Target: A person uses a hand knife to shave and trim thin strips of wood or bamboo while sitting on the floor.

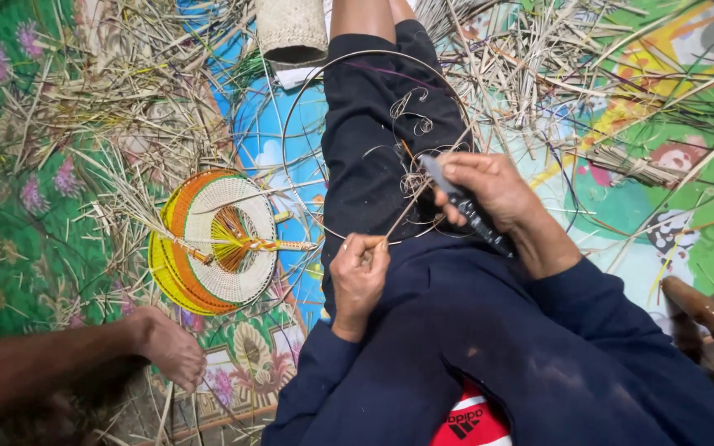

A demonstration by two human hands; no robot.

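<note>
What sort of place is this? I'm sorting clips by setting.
Probably a home floor used for hand weaving: a patterned mat strewn with split cane strips, a half-woven round fan, and the right hand holding a knife to a thin strip.

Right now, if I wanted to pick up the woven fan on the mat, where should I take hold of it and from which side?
Probably by the handle stub that juts from the right edge of the fan. The fan lies flat on the mat, so its wide disc gives little to pinch. Come from the right, along the handle, in the gap beside the leg.
</note>
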